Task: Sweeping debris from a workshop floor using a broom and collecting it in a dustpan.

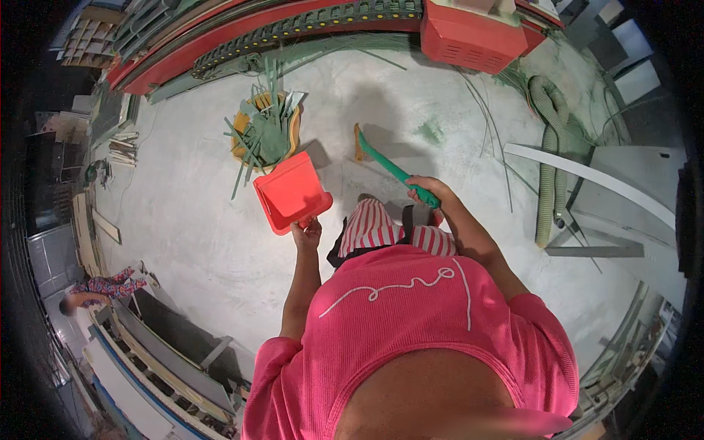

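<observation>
My left hand (309, 232) is closed round the handle of a red dustpan (293, 187), which I hold out tilted beside a yellow bin (295, 121). Green and grey offcut strips (270, 132) fill that bin and stick out over its rim. A hand brush (385, 163) with a long green back and brownish bristles is gripped by my right hand (427, 192) at its near end. Its bristle tip points away from me, over the pale floor. Whether the bristles touch the floor I cannot tell.
A red machine (473, 37) with a black cable chain (308, 33) spans the far side. To the right lie a ribbed hose (548, 154), thin strips and a grey panel frame (598, 251). Another person (110, 286) is at the lower left, by stacked boards (161, 352).
</observation>
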Demonstrator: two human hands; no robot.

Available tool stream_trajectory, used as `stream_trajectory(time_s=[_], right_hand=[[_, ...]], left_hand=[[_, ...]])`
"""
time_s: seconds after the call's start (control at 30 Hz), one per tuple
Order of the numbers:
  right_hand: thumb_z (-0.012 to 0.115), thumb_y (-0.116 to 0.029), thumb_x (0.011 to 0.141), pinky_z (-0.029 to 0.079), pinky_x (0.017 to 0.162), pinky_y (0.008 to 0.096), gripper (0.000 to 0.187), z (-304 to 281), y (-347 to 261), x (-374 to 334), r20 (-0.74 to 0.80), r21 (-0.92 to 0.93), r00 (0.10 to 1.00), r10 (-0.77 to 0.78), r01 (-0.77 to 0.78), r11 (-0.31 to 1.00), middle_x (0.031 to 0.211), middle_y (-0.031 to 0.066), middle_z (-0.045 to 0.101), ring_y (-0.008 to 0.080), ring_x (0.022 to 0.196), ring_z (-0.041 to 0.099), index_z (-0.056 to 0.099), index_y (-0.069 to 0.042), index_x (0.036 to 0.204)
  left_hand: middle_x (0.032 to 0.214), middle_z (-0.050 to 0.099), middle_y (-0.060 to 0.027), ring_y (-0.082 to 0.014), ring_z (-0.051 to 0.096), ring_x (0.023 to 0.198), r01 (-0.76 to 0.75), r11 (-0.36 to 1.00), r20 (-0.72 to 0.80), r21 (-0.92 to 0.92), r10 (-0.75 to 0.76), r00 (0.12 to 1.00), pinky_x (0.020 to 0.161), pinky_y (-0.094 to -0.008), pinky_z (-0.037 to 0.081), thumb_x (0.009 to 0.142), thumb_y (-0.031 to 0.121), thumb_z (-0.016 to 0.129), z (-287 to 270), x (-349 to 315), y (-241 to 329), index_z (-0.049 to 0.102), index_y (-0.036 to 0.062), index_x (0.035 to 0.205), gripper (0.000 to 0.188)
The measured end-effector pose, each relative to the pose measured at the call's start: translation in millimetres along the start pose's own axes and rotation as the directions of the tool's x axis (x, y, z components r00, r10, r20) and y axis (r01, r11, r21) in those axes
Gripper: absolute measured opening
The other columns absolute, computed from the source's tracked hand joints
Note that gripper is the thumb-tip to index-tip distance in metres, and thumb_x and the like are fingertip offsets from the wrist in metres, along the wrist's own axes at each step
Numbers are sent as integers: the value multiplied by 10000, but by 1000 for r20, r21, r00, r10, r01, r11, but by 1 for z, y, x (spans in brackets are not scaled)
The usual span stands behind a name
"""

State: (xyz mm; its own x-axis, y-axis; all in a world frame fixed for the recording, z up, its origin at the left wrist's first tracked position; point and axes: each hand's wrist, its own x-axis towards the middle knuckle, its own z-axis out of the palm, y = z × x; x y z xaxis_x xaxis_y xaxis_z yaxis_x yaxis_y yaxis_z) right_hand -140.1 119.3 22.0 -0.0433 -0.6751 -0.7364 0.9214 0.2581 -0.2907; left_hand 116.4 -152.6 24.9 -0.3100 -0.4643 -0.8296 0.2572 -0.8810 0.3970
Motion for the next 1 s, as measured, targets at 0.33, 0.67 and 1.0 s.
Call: stream_trajectory(time_s=[0.33, 0.67, 1.0], right_hand=[[524, -197, 749, 372, 350, 192, 221, -160, 6, -100, -151, 269, 988, 40, 2, 963, 581, 56, 455, 93, 430, 447, 368, -101, 874], [461, -161, 751, 356, 372, 224, 495, -169, 19, -200, -197, -341, 980, 40, -106, 934, 565, 18, 399, 86, 437, 387, 226, -181, 1187], [492, -195, 732, 391, 390, 264, 456, -207, 9, -175, -173, -760, 969, 175, -245, 602, 593, 51, 460, 121, 449, 447, 330, -96, 1146]], left_hand=[[577, 491, -54, -165, 444, 426, 54, 993, 18, -103, -52, 998, 460, -239, 434, 672, 278, 398, -33, -34, -81, 473, 45, 752, 257], [773, 527, -43, -203, 518, 646, -5, 981, -48, -195, -5, 999, 523, -256, 467, 661, 186, 449, -27, -82, -157, 497, 50, 827, 219], [800, 521, -99, -246, 514, 700, -34, 949, -210, -312, -34, 977, 553, -330, 468, 616, 192, 516, -86, -105, -206, 483, 26, 831, 273]])
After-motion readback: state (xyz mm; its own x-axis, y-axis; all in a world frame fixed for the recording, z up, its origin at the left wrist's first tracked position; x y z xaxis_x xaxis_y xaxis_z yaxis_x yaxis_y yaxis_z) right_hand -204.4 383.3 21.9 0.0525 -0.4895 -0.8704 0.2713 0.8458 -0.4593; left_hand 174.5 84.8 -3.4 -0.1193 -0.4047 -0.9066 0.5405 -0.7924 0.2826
